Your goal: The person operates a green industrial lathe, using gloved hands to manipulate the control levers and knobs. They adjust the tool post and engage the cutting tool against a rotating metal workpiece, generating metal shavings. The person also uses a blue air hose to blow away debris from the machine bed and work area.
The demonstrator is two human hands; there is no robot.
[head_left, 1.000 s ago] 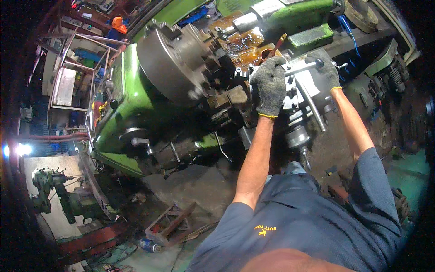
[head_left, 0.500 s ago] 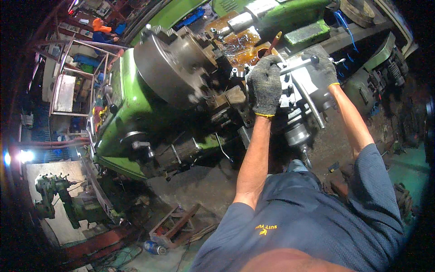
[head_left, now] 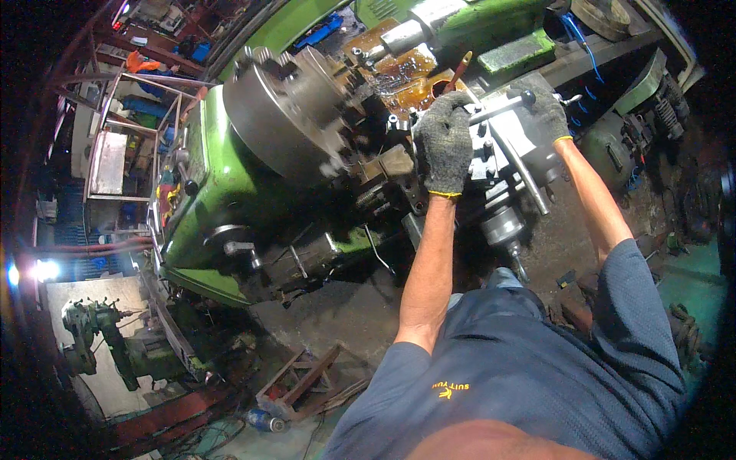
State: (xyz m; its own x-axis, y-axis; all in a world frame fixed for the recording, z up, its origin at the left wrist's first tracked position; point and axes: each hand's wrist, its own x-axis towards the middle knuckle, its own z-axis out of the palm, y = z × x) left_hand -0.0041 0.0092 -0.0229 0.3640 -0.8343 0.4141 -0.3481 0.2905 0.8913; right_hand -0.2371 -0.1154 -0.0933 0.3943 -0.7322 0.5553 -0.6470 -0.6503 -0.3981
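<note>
My left hand [head_left: 445, 146], in a dark grey knitted glove with a yellow cuff, lies closed against the left side of the lathe's tool post [head_left: 481, 153]. Its fingers curl away from view, so what they grip is hidden. A clamping lever with a black ball knob [head_left: 527, 98] crosses from the tool post toward my right hand [head_left: 547, 113], gloved alike. That hand is closed around a crank handle [head_left: 572, 100], whose end shows past the glove. Left of both hands is the big round chuck [head_left: 268, 123], its jaw side blurred. A brush [head_left: 460, 70] stands in a small oily container behind my left hand.
Brown oil covers the tray [head_left: 418, 65] behind the tool post. The green tailstock [head_left: 483, 31] is at the back. A long bar handle [head_left: 529, 184] and a handwheel hub [head_left: 502, 226] project toward me. Levers [head_left: 376, 249] line the front; a metal frame [head_left: 303, 383] and can [head_left: 264, 419] lie on the floor.
Both hands keep nearly the same place on the lathe, with the left shifted very slightly. At the far upper left, a person in an orange head covering has bent lower, mostly out of sight.
</note>
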